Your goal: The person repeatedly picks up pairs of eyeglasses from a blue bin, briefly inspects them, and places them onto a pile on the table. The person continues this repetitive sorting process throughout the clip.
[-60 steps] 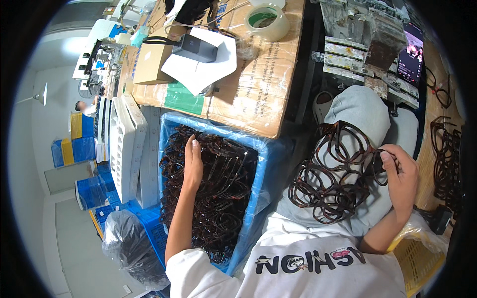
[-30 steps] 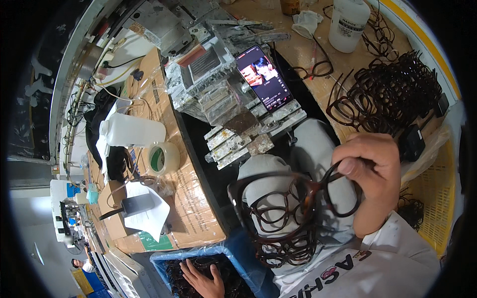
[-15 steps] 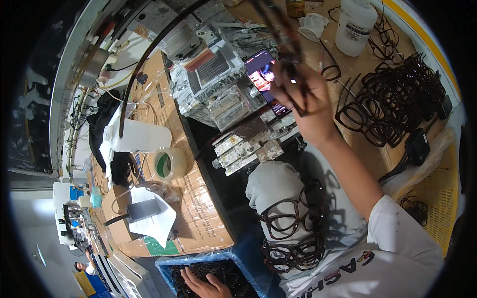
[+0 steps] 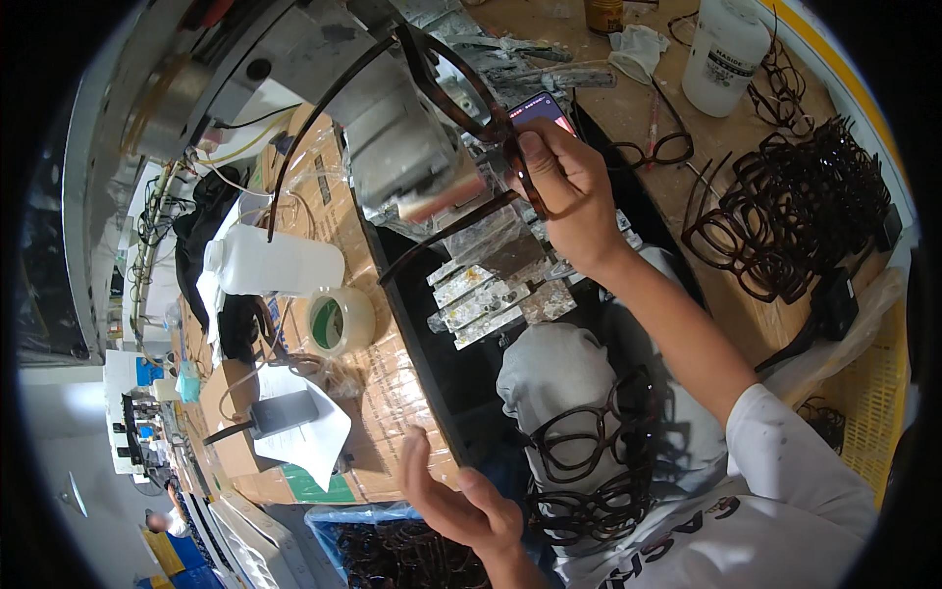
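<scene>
Raised over the workbench, my right hand (image 4: 574, 191) pinches a dark brown tortoiseshell eyeglass frame (image 4: 446, 113) by its front. Its temples are spread and reach to the left. My left hand (image 4: 461, 501) is open, palm up with fingers apart, and touches nothing. Below it is a blue-lined bin (image 4: 319, 525) full of dark eyeglass frames (image 4: 407, 555). More eyeglass frames (image 4: 579, 447) rest on my grey-clad leg (image 4: 549, 368). Behind the held frame is a dusty metal machine (image 4: 402, 147), blurred in part, with metal blocks (image 4: 500, 299) at its near side. A phone (image 4: 540, 110) is partly covered by my right hand.
A heap of eyeglass frames (image 4: 775, 211) lies on the right, near a white bottle (image 4: 724, 59) and a yellow basket (image 4: 863, 383). At left, the cardboard-covered table (image 4: 392, 393) bears a white jug (image 4: 280, 260), a tape roll (image 4: 339, 322) and a dark adapter (image 4: 285, 412).
My left hand has risen out of the bin and turned palm up. My right hand has moved slightly left with the eyeglass frame, which has turned. The view has shifted, and the machine looks blurred.
</scene>
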`<state>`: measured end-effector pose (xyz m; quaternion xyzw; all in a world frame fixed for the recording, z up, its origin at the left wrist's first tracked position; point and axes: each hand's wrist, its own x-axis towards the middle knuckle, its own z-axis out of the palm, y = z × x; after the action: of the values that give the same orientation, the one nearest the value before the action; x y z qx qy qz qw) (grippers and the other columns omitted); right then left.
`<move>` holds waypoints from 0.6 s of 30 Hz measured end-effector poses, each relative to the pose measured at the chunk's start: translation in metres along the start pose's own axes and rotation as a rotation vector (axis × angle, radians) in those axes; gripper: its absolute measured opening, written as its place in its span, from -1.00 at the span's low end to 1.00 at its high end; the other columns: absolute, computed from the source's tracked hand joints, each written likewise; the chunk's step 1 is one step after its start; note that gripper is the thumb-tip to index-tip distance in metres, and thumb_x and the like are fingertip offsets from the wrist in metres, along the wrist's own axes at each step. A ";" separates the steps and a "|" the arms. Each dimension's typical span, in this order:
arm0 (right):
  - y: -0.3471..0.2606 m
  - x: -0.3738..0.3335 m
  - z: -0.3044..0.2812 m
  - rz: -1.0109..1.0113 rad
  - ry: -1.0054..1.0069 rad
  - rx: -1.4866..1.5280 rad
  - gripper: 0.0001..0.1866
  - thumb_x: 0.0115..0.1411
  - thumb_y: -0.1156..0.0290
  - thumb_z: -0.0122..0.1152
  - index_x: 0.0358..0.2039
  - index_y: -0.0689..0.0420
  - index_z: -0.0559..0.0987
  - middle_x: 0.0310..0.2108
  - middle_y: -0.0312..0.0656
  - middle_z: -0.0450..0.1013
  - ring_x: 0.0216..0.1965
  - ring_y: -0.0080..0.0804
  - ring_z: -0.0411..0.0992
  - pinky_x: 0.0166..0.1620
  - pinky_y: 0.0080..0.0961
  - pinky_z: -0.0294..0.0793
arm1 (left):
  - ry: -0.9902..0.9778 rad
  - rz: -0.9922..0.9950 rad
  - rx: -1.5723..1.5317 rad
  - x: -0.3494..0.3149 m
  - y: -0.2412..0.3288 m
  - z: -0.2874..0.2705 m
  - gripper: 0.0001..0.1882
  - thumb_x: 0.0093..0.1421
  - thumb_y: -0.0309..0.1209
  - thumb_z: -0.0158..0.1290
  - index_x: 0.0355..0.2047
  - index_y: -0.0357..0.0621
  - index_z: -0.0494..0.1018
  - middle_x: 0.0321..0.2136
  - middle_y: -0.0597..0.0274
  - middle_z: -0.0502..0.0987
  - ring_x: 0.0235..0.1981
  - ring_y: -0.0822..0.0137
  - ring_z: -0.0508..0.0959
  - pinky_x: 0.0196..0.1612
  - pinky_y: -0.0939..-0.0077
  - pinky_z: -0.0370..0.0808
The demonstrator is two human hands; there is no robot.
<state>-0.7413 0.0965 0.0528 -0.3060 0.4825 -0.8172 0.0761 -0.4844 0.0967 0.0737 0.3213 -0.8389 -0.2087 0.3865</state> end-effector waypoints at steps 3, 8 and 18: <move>-0.002 0.000 0.003 -0.027 0.014 -0.047 -0.70 0.32 0.22 -0.11 -0.37 0.20 0.42 -0.65 -0.40 0.23 -0.62 -0.70 0.13 -0.53 -0.70 0.13 | 0.021 0.054 -0.071 0.037 0.006 0.004 -0.57 0.27 -0.29 -0.18 -0.01 -0.44 0.23 -0.06 -0.11 0.34 0.01 0.05 0.36 0.07 0.23 0.27; -0.019 -0.021 0.007 -0.175 0.039 -0.160 -0.78 0.29 0.29 -0.05 -0.28 0.18 0.46 -0.62 -0.36 0.35 -0.59 -0.70 0.27 -0.54 -0.68 0.27 | 0.016 0.106 -0.572 0.073 0.034 0.029 -0.24 0.14 -0.05 0.02 0.08 -0.51 0.13 0.03 -0.22 0.27 0.08 0.06 0.31 0.16 0.23 0.19; -0.078 -0.133 -0.065 0.189 -0.492 -0.731 -0.73 0.00 0.34 0.27 -0.32 0.22 0.51 -0.43 -0.12 0.47 -0.36 -0.18 0.45 -0.30 -0.42 0.41 | 0.016 -0.031 -0.924 0.069 0.039 0.020 -0.46 0.36 -0.17 -0.43 0.11 -0.44 -0.01 -0.53 -0.06 0.43 -0.55 0.14 0.51 -0.38 0.26 0.54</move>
<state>-0.6583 0.2416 0.0385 -0.4524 0.7328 -0.4856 0.1500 -0.5488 0.0781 0.1199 0.1293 -0.6501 -0.5640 0.4925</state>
